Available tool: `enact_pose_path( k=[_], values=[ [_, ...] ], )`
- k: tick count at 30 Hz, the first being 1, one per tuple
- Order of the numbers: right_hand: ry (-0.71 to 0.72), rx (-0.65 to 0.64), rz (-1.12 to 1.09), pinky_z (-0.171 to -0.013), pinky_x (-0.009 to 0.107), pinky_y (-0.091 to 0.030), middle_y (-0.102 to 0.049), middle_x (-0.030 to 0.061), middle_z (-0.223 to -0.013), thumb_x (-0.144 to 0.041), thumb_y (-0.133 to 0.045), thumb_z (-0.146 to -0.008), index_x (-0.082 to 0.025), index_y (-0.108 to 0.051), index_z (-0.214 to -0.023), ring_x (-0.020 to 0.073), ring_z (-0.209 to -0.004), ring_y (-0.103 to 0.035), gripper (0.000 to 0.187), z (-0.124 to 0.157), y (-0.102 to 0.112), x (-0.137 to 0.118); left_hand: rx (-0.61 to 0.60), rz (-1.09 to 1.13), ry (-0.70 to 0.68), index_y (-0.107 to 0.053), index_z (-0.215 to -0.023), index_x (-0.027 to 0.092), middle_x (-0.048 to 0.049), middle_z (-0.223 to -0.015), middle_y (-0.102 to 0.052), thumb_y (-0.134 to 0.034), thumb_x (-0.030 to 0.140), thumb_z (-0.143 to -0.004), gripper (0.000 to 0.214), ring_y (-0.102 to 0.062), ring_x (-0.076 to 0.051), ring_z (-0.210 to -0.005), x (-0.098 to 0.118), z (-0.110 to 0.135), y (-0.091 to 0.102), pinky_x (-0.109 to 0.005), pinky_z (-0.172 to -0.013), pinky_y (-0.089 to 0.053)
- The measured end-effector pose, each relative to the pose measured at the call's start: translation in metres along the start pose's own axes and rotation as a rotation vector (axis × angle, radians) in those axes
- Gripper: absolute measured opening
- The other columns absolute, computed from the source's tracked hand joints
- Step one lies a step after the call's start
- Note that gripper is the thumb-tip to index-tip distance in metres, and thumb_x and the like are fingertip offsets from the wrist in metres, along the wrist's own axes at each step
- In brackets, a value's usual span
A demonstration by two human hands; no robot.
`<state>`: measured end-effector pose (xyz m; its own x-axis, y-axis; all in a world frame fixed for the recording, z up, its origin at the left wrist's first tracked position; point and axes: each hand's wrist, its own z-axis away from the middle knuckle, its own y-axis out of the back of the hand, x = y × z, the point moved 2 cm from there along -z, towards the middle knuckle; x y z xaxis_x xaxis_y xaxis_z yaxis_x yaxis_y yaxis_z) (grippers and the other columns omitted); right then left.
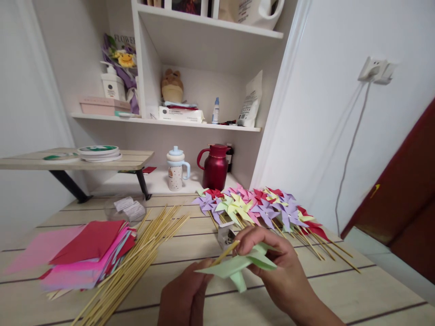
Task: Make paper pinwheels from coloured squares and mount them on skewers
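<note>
A light green paper pinwheel (234, 267) is between my two hands, above the near part of the table. My right hand (272, 262) is closed on the pinwheel, thumb and fingers at its middle. A bamboo stick (224, 253) slants up to those fingertips, its tip against the back of the paper. The stick's lower end goes into my left hand (186, 290), whose fingers are closed around it and partly hidden. Just behind the hands stands a small open box (225, 234) with small metal pieces inside.
Finished pinwheels (258, 206) in several colours lie at the back right, sticks toward me. At left are a bundle of bamboo sticks (136, 267) and a stack of coloured paper (88, 249). Behind stand a red jug (215, 167), a cup (175, 172) and a raised stand (136, 157).
</note>
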<state>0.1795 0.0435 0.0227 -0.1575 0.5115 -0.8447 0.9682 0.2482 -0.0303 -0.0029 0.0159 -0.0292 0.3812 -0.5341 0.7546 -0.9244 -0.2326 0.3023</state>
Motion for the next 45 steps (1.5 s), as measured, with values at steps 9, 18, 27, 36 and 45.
enact_pose_path(
  k=[9, 18, 27, 36, 45],
  values=[
    [-0.055, 0.000, -0.081, -0.064, 0.026, -0.046, -0.065, 0.0019, -0.079, -0.021, -0.079, -0.074, -0.021, -0.070, -0.078, 0.0162, -0.074, -0.059, 0.010, -0.007, -0.003, 0.015, -0.098, 0.496, 0.534, -0.048, -0.140, 0.018, 0.0107, -0.048, -0.035, -0.054, 0.052, -0.087, 0.064, -0.029, -0.008, -0.041, -0.009, -0.014, -0.005, -0.019, -0.043, -0.026],
    [-0.166, 0.124, -0.259, -0.064, 0.028, -0.043, -0.059, -0.0006, -0.073, -0.030, -0.083, -0.069, -0.020, -0.066, -0.074, 0.0149, -0.070, -0.053, 0.021, -0.018, 0.004, 0.021, -0.173, 0.833, 0.734, -0.047, -0.116, 0.018, 0.0122, -0.056, -0.037, -0.061, 0.037, -0.083, 0.040, -0.020, -0.003, -0.041, -0.010, -0.044, -0.016, -0.017, -0.041, -0.017],
    [-0.185, 0.109, -0.204, -0.064, 0.026, -0.042, -0.063, -0.0004, -0.075, -0.026, -0.082, -0.070, -0.019, -0.067, -0.074, 0.0134, -0.068, -0.053, 0.017, -0.018, 0.006, 0.029, -0.184, 0.783, 0.683, -0.051, -0.113, 0.020, 0.0140, -0.051, -0.027, -0.062, 0.050, -0.083, 0.044, -0.011, -0.003, -0.041, -0.013, -0.038, -0.021, -0.016, -0.038, -0.010],
    [-0.027, 0.063, -0.125, -0.062, 0.027, -0.047, -0.065, 0.0017, -0.077, -0.022, -0.078, -0.076, -0.021, -0.068, -0.077, 0.0155, -0.071, -0.059, 0.009, -0.017, 0.005, 0.016, -0.261, 0.777, 0.713, -0.060, -0.124, 0.015, 0.0117, -0.047, -0.032, -0.069, 0.060, -0.073, 0.069, -0.016, -0.003, -0.040, 0.001, -0.024, -0.025, -0.017, -0.039, -0.010],
    [0.077, 0.079, -0.083, -0.060, 0.027, -0.048, -0.067, 0.0024, -0.076, -0.019, -0.075, -0.077, -0.022, -0.071, -0.077, 0.0155, -0.069, -0.060, 0.006, -0.015, 0.008, 0.002, -0.241, 0.824, 0.755, -0.068, -0.112, 0.015, 0.0106, -0.048, -0.032, -0.078, 0.060, -0.063, 0.067, -0.018, -0.002, -0.043, 0.009, -0.022, -0.022, -0.016, -0.043, -0.013]
  ],
)
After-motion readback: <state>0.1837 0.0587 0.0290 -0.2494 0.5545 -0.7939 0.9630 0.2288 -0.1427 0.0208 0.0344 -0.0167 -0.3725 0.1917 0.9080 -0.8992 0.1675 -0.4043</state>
